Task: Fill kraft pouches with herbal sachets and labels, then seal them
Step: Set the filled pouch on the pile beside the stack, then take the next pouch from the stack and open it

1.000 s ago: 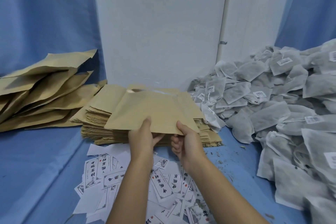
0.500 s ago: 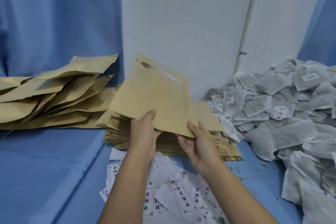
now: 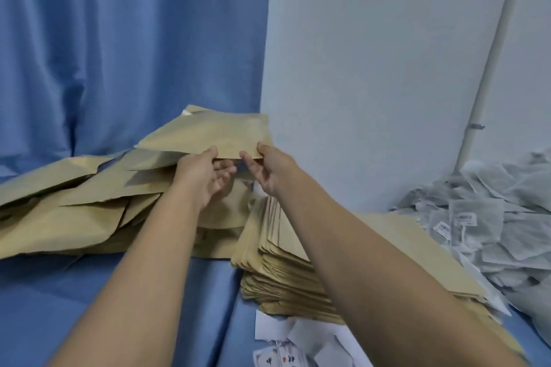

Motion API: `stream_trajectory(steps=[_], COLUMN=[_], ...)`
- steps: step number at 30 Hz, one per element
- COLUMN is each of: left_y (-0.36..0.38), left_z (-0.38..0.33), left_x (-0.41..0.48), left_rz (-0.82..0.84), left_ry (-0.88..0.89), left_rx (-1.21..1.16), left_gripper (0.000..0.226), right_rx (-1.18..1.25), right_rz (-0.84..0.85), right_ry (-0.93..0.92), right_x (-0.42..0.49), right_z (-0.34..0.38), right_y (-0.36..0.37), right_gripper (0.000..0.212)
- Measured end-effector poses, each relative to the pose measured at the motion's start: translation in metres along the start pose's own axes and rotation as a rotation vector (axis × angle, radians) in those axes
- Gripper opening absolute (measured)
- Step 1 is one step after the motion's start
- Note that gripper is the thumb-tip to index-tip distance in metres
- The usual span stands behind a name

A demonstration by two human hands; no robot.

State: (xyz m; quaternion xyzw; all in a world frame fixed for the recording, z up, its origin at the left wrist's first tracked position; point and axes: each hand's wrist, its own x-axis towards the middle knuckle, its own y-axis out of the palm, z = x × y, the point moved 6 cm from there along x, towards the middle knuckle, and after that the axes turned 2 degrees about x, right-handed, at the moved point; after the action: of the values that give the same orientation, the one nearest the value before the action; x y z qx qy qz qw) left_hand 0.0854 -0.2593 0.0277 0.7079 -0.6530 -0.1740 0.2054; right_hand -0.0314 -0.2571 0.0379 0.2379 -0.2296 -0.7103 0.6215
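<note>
Holding kraft pouch [image 3: 208, 135] above loose pile [image 3: 74, 205], left hand [image 3: 202, 171], right hand [image 3: 268, 167].

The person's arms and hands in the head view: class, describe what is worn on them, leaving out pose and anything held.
The left hand and right hand are bare: no gloves, and no ring, watch or bracelet shows. The left forearm and right forearm are uncovered down to the picture's bottom edge, so no sleeve is in view. No markings are visible.
</note>
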Motion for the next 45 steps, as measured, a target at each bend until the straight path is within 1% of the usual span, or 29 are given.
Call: stream_trajectory(steps=[2, 4, 7, 9, 11, 14, 16, 18, 19, 21, 22, 24, 25, 26, 27, 28, 30, 33, 35, 37, 38, 40, 43, 45], left_y=[-0.007, -0.011, -0.016, -0.023, -0.03, -0.024, -0.012, 0.002, 0.009, 0.025, 0.033, 0.049, 0.056, 0.062, 0.068, 0.073, 0.082, 0.092, 0.093, 0.088, 0.083, 0.073, 0.061, 0.06], left_z=[0.003, 0.003, -0.006, -0.008, -0.003, 0.012, 0.026, 0.043, 0.051, 0.069, 0.078, 0.095, 0.104, 0.113, 0.122, 0.132, 0.15, 0.174, 0.186, 0.196, 0.201, 0.214, 0.222, 0.217], left_x=[0.017, 0.026, 0.028, 0.019, 0.008, -0.013, -0.029, -0.047, -0.056, -0.073, -0.082, -0.1, -0.108, -0.117, -0.126, -0.134, -0.149, -0.17, -0.181, -0.188, -0.19, -0.193, -0.191, -0.188], left_rz=[-0.026, -0.019, -0.052, -0.124, -0.176, -0.12, -0.092, -0.084, -0.08, -0.056, -0.033, 0.01, 0.024, 0.037, 0.048, 0.057, 0.088, 0.183, 0.223, 0.229, 0.219, 0.165, 0.014, -0.021], left_ry=[-0.035, -0.042, 0.058, 0.133, 0.153, 0.107, 0.067, 0.02, -0.004, -0.049, -0.069, -0.102, -0.12, -0.139, -0.16, -0.184, -0.251, -0.33, -0.323, -0.297, -0.297, -0.335, -0.391, -0.383], left_rx=[-0.088, -0.237, -0.495, -0.582, -0.606, -0.577, -0.521, -0.455, -0.435, -0.406, -0.391, -0.371, -0.367, -0.362, -0.355, -0.343, -0.314, -0.326, -0.376, -0.395, -0.381, -0.311, -0.21, -0.241], left_gripper=[0.009, 0.011, 0.013, 0.01, 0.007, 0.01, 0.011, 0.012, 0.012, 0.011, 0.011, 0.012, 0.014, 0.016, 0.018, 0.019, 0.019, 0.018, 0.016, 0.017, 0.02, 0.024, 0.024, 0.025], right_rx=[0.003, 0.045, 0.147, 0.169, 0.155, 0.159, 0.138, 0.002, -0.118, -0.443, -0.653, -1.234, -1.524, -1.742, -1.869, -1.912, -1.898, -1.932, -1.953, -2.008, -2.025, -1.966, -1.879, -1.827], right_rz=[-0.029, -0.01, 0.058, 0.101, 0.123, 0.119, 0.089, 0.063, 0.055, 0.01, -0.027, -0.092, -0.084, -0.06, -0.038, -0.021, -0.018, 0.003, 0.019, 0.087, 0.111, 0.11, 0.017, -0.093], right_ry=[0.046, 0.042, -0.001, 0.022, 0.07, 0.095, 0.052, -0.025, -0.063, -0.14, -0.198, -0.35, -0.382, -0.374, -0.339, -0.303, -0.274, -0.34, -0.387, -0.42, -0.445, -0.528, -0.619, -0.728], right_x=[0.015, 0.023, 0.022, 0.017, 0.008, -0.009, -0.025, -0.04, -0.047, -0.059, -0.064, -0.076, -0.083, -0.089, -0.095, -0.1, -0.111, -0.122, -0.129, -0.135, -0.138, -0.144, -0.148, -0.154], right_z=[-0.012, -0.016, -0.015, -0.018, -0.022, -0.02, -0.011, 0.001, 0.006, 0.014, 0.019, 0.03, 0.03, 0.029, 0.027, 0.026, 0.028, 0.034, 0.039, 0.039, 0.038, 0.039, 0.042, 0.045], right_y=[0.003, 0.008, 0.014, 0.01, 0.002, -0.015, -0.029, -0.049, -0.06, -0.088, -0.104, -0.133, -0.146, -0.16, -0.175, -0.189, -0.211, -0.228, -0.233, -0.236, -0.237, -0.238, -0.243, -0.244], right_gripper=[0.035, 0.036, 0.035, 0.025, 0.016, 0.013, 0.01, 0.011, 0.014, 0.02, 0.021, 0.023, 0.027, 0.031, 0.036, 0.041, 0.047, 0.045, 0.047, 0.051, 0.05, 0.042, 0.029, 0.033])
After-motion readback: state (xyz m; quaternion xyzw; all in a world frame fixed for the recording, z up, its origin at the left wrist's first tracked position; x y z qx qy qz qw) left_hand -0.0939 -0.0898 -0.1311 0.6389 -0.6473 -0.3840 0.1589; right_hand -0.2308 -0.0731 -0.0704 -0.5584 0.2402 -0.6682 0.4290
